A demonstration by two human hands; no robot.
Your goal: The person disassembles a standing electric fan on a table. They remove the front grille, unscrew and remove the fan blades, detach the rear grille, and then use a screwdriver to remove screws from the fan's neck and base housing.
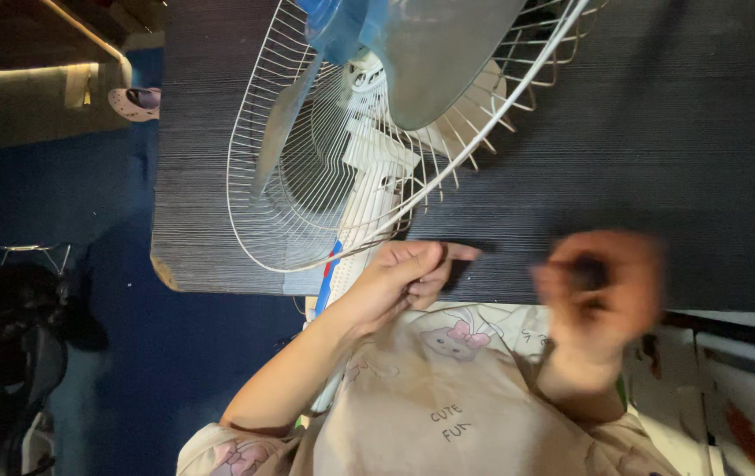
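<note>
Pinching something small and dark, the left hand (412,275) rests at the near edge of the dark desk (659,132), its fingers (448,256) drawn together with the tips pointing right. What sits between them is too small to tell apart. The right hand (602,295) is blurred with motion; its fingers look curled around a small dark object, though the blur keeps the grip from being certain.

The fan (368,132) lies on the desk just beyond the left hand, its white wire guard (263,203) facing up, the clear bluish blades (430,53) inside it, and the white stem (364,211) running toward the person. The left hand almost touches the guard's near rim.

To do this handling well, the person would likely want to keep the small piece pinched low over the desk so it cannot roll off the near edge, and steady the fan before working at its guard.

As for labels, a narrow blue and red strip (329,269) runs along the stem near the desk edge. The person's beige shirt (448,397) carries a cartoon rabbit print with a pink bow and some dark lettering lower down.
</note>
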